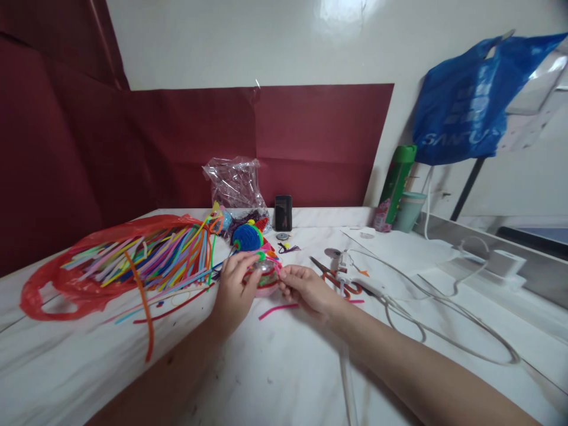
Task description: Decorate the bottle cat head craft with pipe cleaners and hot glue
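Note:
In front of me on the white table is a small pink round craft piece (266,291) with a shiny clear top and green bits. My left hand (234,283) is closed around its left side, fingers bent over the rim. On its right edge, my right hand (304,289) pinches a thin pink pipe cleaner (277,267), its fingertips partly hiding it. A loose pink pipe cleaner piece (277,310) lies just below the hands. Behind the craft piece sits a blue yarn ball (248,237) with green and yellow trim.
At left, a red plastic bag (95,299) holds many coloured pipe cleaners (151,254). To the right lie scissors (328,273) and a white glue gun (366,281) with a looping cable (470,316). Farther back stand a black box (283,213) and a green can (399,177).

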{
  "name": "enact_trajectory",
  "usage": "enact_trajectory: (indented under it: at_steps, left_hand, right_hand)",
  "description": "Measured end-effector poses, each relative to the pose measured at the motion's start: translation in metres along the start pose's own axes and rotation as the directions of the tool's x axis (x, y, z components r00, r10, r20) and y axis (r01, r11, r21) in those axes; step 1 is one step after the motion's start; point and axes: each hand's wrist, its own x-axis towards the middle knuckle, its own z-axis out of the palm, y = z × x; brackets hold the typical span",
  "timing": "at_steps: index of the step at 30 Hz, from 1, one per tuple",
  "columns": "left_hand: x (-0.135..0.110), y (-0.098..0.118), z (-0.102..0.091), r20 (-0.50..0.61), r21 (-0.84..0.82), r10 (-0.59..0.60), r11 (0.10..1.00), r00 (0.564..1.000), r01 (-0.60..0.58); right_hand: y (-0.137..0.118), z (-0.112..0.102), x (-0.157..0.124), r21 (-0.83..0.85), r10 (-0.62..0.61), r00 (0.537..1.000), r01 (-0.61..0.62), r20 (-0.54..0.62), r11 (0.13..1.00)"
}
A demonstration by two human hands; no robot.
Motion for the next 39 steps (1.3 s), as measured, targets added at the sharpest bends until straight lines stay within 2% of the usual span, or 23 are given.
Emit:
enact_trajectory:
  at_steps: [3, 5, 7, 9, 11, 14, 18, 22, 25, 29, 31, 36, 39]
  left_hand:
    - [-0.002, 0.017, -0.004, 0.098, -0.164, 0.011, 0.986, 0.995, 0.005]
    - [-0.004, 0.025, -0.004, 0.151, -0.263, -0.015, 0.963, 0.988, 0.055]
    - [-0.007, 0.027, -0.003, 0.185, -0.283, -0.072, 0.951, 0.98, 0.123]
    - [-0.008, 0.025, -0.003, 0.182, -0.196, -0.118, 0.968, 0.976, 0.154]
    - [-0.008, 0.021, -0.004, 0.144, -0.064, -0.097, 0.992, 0.985, 0.107]
    - [-0.007, 0.018, -0.007, 0.126, 0.019, 0.012, 1.0, 0.992, -0.014]
    - [-0.004, 0.019, -0.011, 0.174, -0.033, 0.134, 0.991, 0.976, -0.13]
    - [-0.004, 0.018, -0.01, 0.127, 0.02, 0.196, 0.98, 0.972, -0.2]
    - [-0.005, 0.015, -0.009, 0.123, -0.038, 0.133, 0.991, 0.983, -0.129]
    - [-0.004, 0.01, -0.009, 0.107, -0.163, -0.138, 0.975, 0.985, 0.154]
    - [-0.003, 0.011, -0.01, 0.089, -0.187, -0.218, 0.955, 0.972, 0.231]
    - [-0.006, 0.008, -0.009, 0.092, -0.132, -0.184, 0.972, 0.979, 0.196]
    - [-0.002, -0.013, -0.007, -0.054, -0.066, -0.162, 0.985, 0.985, 0.159]
  right_hand:
    - [0.004, 0.006, -0.004, 0.071, 0.098, 0.988, -0.107, 0.12, 0.992]
    - [0.007, 0.008, -0.005, 0.052, 0.114, 0.983, -0.122, 0.144, 0.991]
    - [0.008, 0.008, -0.005, -0.015, 0.08, 0.993, -0.079, 0.081, 0.997]
    - [0.007, 0.006, -0.004, -0.133, -0.025, 0.999, 0.021, -0.032, 0.991]
    - [0.003, 0.004, -0.004, -0.273, -0.156, 0.983, 0.125, -0.097, 0.954]
    - [-0.002, 0.005, -0.005, -0.424, -0.245, 0.966, 0.19, -0.078, 0.885]
    - [-0.002, 0.008, -0.007, -0.431, -0.236, 0.968, 0.176, -0.09, 0.885]
    - [0.001, 0.01, -0.008, -0.403, -0.219, 0.973, 0.175, -0.067, 0.898]
    - [0.003, 0.009, -0.007, -0.389, -0.217, 0.973, 0.173, -0.073, 0.905]
    - [0.003, 0.006, -0.003, -0.334, -0.185, 0.974, 0.133, -0.129, 0.933]
    - [0.003, 0.005, -0.002, -0.326, -0.182, 0.97, 0.122, -0.162, 0.937]
    - [0.004, 0.004, -0.003, -0.352, -0.214, 0.964, 0.147, -0.16, 0.925]
    - [0.008, 0.0, -0.001, -0.404, -0.249, 0.956, 0.169, -0.153, 0.899]
